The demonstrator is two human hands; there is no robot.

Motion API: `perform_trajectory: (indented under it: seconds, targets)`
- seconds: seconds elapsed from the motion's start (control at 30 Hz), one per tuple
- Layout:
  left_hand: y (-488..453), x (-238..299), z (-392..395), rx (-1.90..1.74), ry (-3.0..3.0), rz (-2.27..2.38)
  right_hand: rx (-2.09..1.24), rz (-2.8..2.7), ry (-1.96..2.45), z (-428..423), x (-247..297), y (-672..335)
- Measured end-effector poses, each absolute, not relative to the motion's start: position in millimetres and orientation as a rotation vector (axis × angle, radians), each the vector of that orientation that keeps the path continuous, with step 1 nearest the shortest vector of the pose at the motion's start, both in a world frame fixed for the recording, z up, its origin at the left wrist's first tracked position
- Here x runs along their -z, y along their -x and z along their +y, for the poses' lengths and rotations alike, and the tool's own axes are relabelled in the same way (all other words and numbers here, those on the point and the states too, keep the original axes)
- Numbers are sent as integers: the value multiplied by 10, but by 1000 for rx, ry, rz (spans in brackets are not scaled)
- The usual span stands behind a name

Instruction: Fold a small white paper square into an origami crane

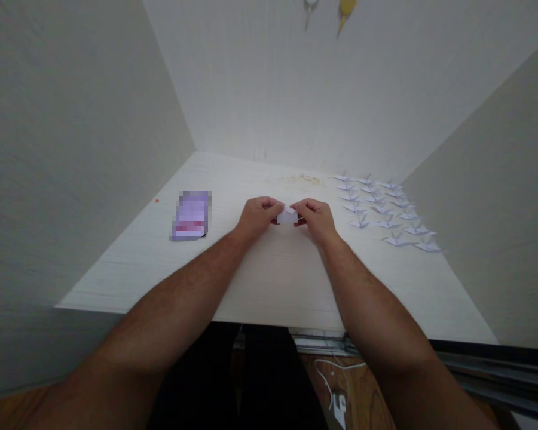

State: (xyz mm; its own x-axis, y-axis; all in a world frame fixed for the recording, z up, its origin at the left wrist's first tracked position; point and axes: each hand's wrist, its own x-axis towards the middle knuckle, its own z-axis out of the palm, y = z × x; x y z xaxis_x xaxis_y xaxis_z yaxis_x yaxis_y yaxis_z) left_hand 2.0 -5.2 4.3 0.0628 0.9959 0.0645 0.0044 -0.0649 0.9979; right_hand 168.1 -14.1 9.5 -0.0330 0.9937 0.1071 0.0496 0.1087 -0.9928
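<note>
A small piece of folded white paper is held up over the white table, pinched between both hands. My left hand is closed on its left edge, thumb on the near side. On the opposite edge, my right hand grips it the same way, fingers curled behind. Folded paper cranes stand in rows to the right of my hands. How the paper is folded on its far side is hidden.
A blurred purple packet lies left of my hands, near a small orange speck. Walls enclose the table's back and both sides. Yellowish marks show near the back wall. A white cable and power strip lie on the floor.
</note>
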Motion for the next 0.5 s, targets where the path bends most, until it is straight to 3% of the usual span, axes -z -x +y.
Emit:
perform_trajectory:
  seconds: [0.5]
  targets:
    - [-27, -70, -52, -1182, -1322, 1240, -1025, -1464, 1287, -132, -50, -1681]
